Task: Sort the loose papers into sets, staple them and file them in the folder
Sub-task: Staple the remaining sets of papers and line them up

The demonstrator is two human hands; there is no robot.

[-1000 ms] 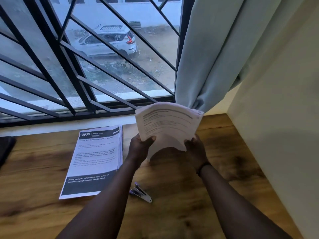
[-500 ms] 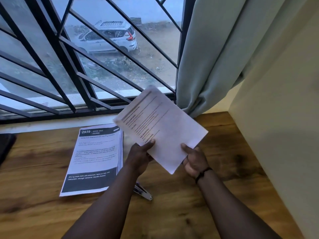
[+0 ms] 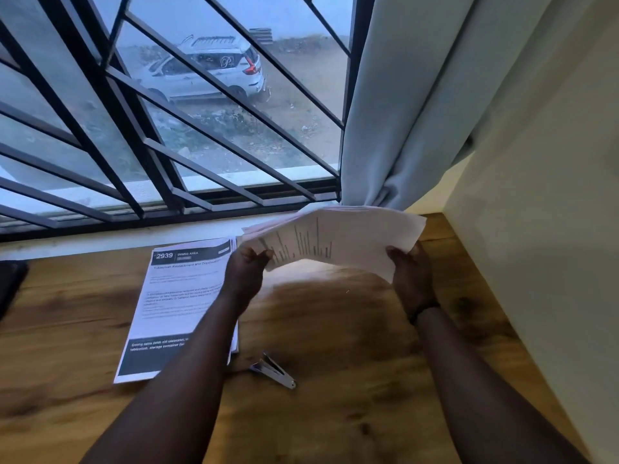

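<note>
Our left hand [image 3: 246,274] pinches left edge of paper sheaf [image 3: 338,244], right hand [image 3: 412,276] grips right edge; sheaf held above worktop [image 3: 335,329], bowed upward, printed lines showing. Printed stack [image 3: 181,296] headed "2939" lies flat left of our left arm. Stapler [image 3: 273,371] lies on worktop between our forearms, just beside stack's lower corner.

Papers and stapler, three items.
Held sheaf of papers [image 3: 341,244]: white printed sheets, bowed upward in an arch, raised above the counter, gripped at its two lower corners, pages fanned apart at the left edge. Stack of papers [image 3: 177,296]: flat on the counter, left of the sheaf, top sheet headed "2939 DINING AREA" with dark bands at top and bottom. Stapler [image 3: 273,370]: small, silver, lying on the counter just right of the stack's lower corner.
</note>
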